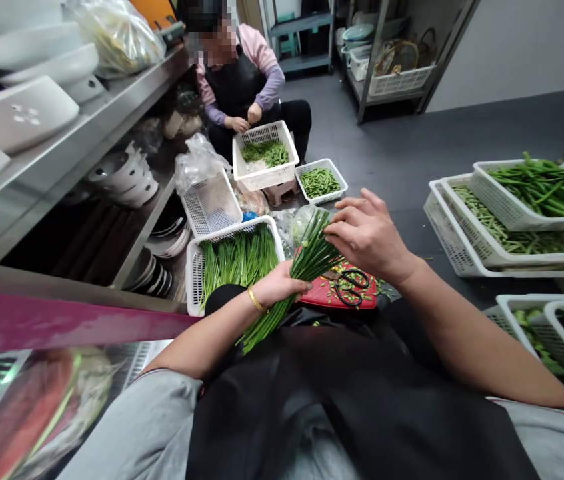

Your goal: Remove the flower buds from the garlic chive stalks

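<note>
while near left hand (285, 288), stalks (239, 260) in white basket (193, 273)

This looks like a commercial kitchen's preparation area. On the left, a long stainless-steel counter (112, 112) carries thick white ceramic dishes (22, 117), with round white plates (169, 247) stacked underneath. Perforated white plastic baskets (455, 250) of green vegetables (542, 190) stand on the right. On the far side, a person (257, 50) wears a black apron (232, 85); a grey metal rack (370, 67) holds kitchenware.

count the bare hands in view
4: the wearer's left hand gripping green stalks, the right hand at their far end, and a co-worker's two hands by a white basket. None seems hidden.
</note>
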Tool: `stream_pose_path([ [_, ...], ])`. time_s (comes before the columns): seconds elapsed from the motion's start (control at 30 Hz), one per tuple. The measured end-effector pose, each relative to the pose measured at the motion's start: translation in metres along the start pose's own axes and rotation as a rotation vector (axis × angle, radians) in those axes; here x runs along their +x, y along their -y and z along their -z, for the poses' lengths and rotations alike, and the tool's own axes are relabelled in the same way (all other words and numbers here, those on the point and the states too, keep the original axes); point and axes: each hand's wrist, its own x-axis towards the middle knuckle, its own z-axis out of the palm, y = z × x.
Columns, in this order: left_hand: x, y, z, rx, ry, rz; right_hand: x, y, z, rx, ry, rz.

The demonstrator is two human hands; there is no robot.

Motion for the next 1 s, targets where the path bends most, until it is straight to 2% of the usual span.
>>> stream_pose_path([
  [0.1,0.002,0.002,0.001,0.035,-0.012,-0.015,-0.005,0.001,-0.011,-0.007,-0.018,-0.043],
  [0.17,0.005,0.004,0.001,0.057,-0.034,-0.028,-0.009,0.004,-0.016,0.100,-0.085,-0.173],
  [0.23,0.008,0.005,-0.001,0.082,-0.055,-0.029,-0.012,0.007,-0.020,0.357,-0.134,-0.377],
  [0.33,0.010,0.005,-0.003,0.131,-0.076,-0.039,-0.018,0.008,-0.019,0.929,-0.195,-0.650],
  [0.4,0.010,0.004,-0.002,0.164,-0.084,-0.043,-0.024,0.006,-0.012,1.176,-0.258,-0.701],
  [0.43,0.010,0.004,-0.002,0.178,-0.084,-0.039,-0.026,0.005,-0.007,1.190,-0.285,-0.691],
  [0.47,0.010,0.003,-0.001,0.190,-0.082,-0.031,-0.029,0.003,-0.001,1.128,-0.298,-0.666],
  [0.53,0.011,0.002,0.001,0.209,-0.078,-0.018,-0.032,0.000,0.011,0.841,-0.295,-0.586],
  [0.63,0.011,0.000,0.001,0.238,-0.077,-0.023,-0.032,-0.004,0.023,0.397,-0.221,-0.411],
  [0.7,0.011,0.000,0.000,0.253,-0.068,-0.031,-0.029,-0.006,0.024,0.230,-0.163,-0.289],
  [0.83,0.011,-0.001,-0.002,0.254,-0.062,-0.038,-0.027,-0.009,0.015,0.037,-0.048,-0.152],
  [1.0,0.009,0.003,-0.003,0.225,-0.062,-0.056,-0.034,-0.015,0.011,0.000,-0.013,-0.160],
])
